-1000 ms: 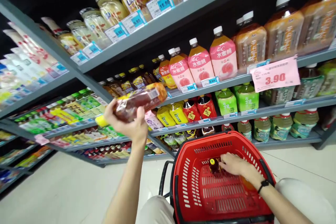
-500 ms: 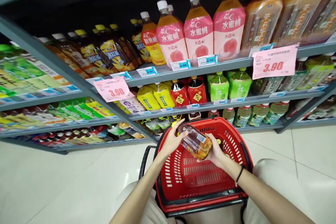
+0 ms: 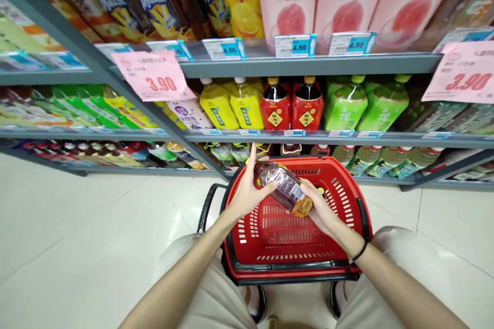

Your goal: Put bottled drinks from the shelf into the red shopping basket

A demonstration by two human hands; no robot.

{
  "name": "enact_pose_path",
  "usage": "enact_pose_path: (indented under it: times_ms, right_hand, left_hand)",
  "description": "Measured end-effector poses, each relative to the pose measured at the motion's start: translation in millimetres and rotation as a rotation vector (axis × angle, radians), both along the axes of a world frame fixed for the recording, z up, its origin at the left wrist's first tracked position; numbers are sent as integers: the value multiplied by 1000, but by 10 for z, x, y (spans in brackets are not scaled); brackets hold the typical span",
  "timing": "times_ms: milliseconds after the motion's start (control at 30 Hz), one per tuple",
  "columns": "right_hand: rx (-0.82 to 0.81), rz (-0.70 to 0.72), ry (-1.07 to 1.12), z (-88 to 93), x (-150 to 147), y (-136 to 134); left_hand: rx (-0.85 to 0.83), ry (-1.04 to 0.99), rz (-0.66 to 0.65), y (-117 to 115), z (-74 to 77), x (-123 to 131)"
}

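Observation:
A plastic drink bottle (image 3: 283,187) with dark amber contents lies tilted above the red shopping basket (image 3: 295,267). Its barcode faces up and its yellowish cap end points up and left. My right hand (image 3: 318,208) is wrapped round the base. At the cap end, my left hand (image 3: 249,185) holds the bottle with the thumb laid over its side; the index finger sticks up, and the other fingers are partly hidden. Inside the basket, near my right hand, a small yellow cap (image 3: 321,191) shows, mostly covered.
Drink shelves stand in front, with peach drink bottles (image 3: 291,10) above and red bottles (image 3: 307,108) and green bottles (image 3: 347,105) below. Pink price signs (image 3: 152,76) hang from the shelf edge. My knees (image 3: 401,247) flank the basket, whose black handle (image 3: 208,205) juts left.
The view has tipped downward and nearer, so the upper bottles are cut off and my shoes show. The bottle has turned slightly in my hands, and my left fingers have straightened upward.

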State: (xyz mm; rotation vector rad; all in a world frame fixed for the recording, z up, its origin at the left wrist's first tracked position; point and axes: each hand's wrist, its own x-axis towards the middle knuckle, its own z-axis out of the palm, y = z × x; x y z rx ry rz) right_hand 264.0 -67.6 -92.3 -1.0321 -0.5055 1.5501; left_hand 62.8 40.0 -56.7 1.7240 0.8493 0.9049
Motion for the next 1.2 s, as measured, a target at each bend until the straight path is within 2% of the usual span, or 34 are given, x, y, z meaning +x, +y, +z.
enact_pose_path:
  times_ms: [133,267,400,567,667,833,1033,1100,1200]
  right_hand:
    - [162,-14,-180,18,-21,-99]
    - [312,-57,-406,144,-68,-207]
    - [366,-64,-475,193,-79,-274]
    - [453,25,-570,59,-46,-324]
    - [469,80,-611,28,-43,-339]
    - [361,90,-502,0,-32,-341]
    - [39,42,-155,-170,-49,-349]
    - [-50,48,-27,-117,-70,-333]
    - [-142,129,78,48,-85,-300]
  left_hand:
    - [114,-211,43,-83,-15,67]
    - [180,-346,4,-141,125,106]
    - [206,-380,-67,-204,222,86]
    - [340,-337,-135,-240,180,9]
    - [365,-266,-161,-245,165,-38]
    - [283,-243,-129,-257,202,-52]
    - [230,-260,-158,-273,259,-22]
    - [257,-272,-181,-280,274,-19]
    - [278,-280,-228,-299,299,-23]
